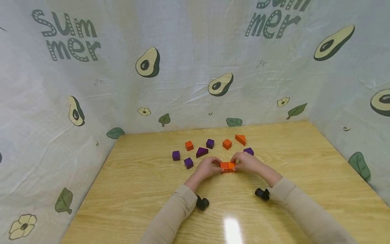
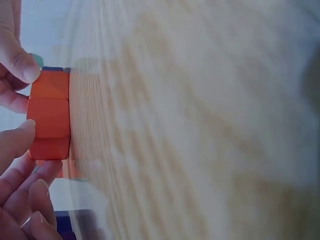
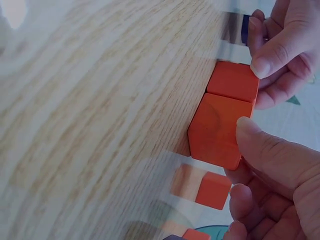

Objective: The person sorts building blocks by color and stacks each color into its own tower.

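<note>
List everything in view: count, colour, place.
held cubes: 2, red-orange, side by side between the hands
loose orange cubes: 2, red-orange, beyond the hands
orange triangular block: 1, orange, farthest back right
purple triangular block: 1, purple, beyond left hand
purple cubes: 3, dark purple, around that triangle
purple block: 1, partly hidden behind right hand
table: 1, light wood, under everything
printed cloth: pale grey, around table
wrist cameras: 2, black, by the cuffs
sleeves: 2, beige
left hand: 1, on left held cube
right hand: 1, on right held cube

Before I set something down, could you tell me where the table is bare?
Bare: the table between the leftmost purple cube and the left cloth wall, and right of the right sleeve. Crowded: around the two held orange cubes, with loose blocks behind.
</note>
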A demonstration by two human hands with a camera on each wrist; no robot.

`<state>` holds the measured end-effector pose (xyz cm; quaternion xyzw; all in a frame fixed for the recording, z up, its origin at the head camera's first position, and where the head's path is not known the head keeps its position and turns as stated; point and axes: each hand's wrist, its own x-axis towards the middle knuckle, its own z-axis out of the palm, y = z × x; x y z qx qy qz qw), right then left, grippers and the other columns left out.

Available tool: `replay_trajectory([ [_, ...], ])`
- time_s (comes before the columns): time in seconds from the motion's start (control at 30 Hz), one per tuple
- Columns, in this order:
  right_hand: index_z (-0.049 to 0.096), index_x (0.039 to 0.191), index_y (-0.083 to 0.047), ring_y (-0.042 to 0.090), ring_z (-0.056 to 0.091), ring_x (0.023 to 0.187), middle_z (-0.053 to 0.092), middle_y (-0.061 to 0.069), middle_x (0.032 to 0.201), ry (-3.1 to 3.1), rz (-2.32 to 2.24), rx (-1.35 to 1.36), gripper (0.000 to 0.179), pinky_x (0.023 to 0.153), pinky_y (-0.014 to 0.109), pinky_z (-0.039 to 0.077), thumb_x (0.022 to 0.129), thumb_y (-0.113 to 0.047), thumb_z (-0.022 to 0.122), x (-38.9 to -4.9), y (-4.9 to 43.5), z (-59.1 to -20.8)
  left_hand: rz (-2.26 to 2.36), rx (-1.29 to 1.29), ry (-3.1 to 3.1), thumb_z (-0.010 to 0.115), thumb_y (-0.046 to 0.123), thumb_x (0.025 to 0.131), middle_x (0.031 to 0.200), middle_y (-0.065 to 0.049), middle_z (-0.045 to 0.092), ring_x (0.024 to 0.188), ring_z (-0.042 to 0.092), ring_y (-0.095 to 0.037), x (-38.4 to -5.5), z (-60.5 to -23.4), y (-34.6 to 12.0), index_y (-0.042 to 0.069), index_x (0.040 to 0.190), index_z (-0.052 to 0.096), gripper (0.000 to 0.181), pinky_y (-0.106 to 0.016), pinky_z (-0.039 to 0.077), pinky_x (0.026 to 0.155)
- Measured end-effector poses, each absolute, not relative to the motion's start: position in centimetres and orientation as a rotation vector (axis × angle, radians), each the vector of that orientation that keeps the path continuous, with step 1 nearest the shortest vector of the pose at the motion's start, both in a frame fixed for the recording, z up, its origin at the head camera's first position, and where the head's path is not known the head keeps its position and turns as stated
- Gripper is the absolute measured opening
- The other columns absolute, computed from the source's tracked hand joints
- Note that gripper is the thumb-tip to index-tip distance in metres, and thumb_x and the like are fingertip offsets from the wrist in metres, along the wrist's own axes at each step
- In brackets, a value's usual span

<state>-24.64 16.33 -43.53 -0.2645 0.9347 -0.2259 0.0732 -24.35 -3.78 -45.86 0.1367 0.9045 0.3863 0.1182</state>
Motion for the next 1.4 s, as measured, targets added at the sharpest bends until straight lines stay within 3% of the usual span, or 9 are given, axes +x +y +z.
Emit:
replay_trajectory([
  [0.47, 0.063, 0.108, 0.007, 0.029, 0.059, 0.085, 0.063, 0.020, 0.104, 2.955, -0.787, -0.673, 0.033, 0.075, 0.041, 0.048, 0.082, -0.013, 0.067, -26.2, 16.4, -42.6, 1.109, 0.358, 2.629, 0.072, 0.027, 0.079, 0.096, 0.006, 0.065, 0.091, 0.057, -0.012, -24.4, -45.8, -3.8, 0.018, 0.102, 0.065, 0.026, -0.031, 0.044, 0.081],
  [0.9, 0.058, 0.116, 0.007, 0.037, 0.055, 0.104, 0.059, 0.024, 0.114, 2.997, -0.777, -0.330, 0.042, 0.088, 0.047, 0.043, 0.085, -0.021, 0.064, -30.5, 15.1, -43.2, 1.105, 0.385, 2.626, 0.072, 0.028, 0.079, 0.095, 0.007, 0.065, 0.089, 0.057, -0.010, -24.4, -45.8, -3.7, 0.018, 0.102, 0.065, 0.027, -0.028, 0.044, 0.080],
  [1.03, 0.060, 0.113, 0.007, 0.035, 0.056, 0.101, 0.060, 0.024, 0.112, 2.991, -0.781, -0.304, 0.040, 0.086, 0.047, 0.044, 0.084, -0.021, 0.064, -31.1, 14.9, -43.7, 1.108, 0.378, 2.623, 0.073, 0.029, 0.078, 0.094, 0.007, 0.065, 0.089, 0.057, -0.010, -24.3, -45.8, -3.7, 0.018, 0.102, 0.065, 0.027, -0.028, 0.043, 0.081],
  [1.27, 0.063, 0.106, 0.006, 0.024, 0.055, 0.080, 0.062, 0.021, 0.103, 3.015, -0.767, -0.260, 0.036, 0.073, 0.038, 0.046, 0.082, -0.021, 0.067, -31.6, 14.5, -44.2, 1.107, 0.372, 2.625, 0.073, 0.029, 0.078, 0.093, 0.008, 0.065, 0.086, 0.056, -0.009, -24.4, -46.0, -3.7, 0.019, 0.101, 0.065, 0.027, -0.028, 0.043, 0.080],
  [1.4, 0.062, 0.107, 0.006, 0.024, 0.055, 0.079, 0.062, 0.021, 0.105, 3.014, -0.771, -0.233, 0.035, 0.072, 0.038, 0.046, 0.083, -0.020, 0.066, -31.7, 14.2, -44.3, 1.110, 0.368, 2.626, 0.073, 0.029, 0.078, 0.093, 0.008, 0.065, 0.086, 0.056, -0.009, -24.5, -45.9, -3.7, 0.019, 0.101, 0.065, 0.027, -0.028, 0.043, 0.080],
])
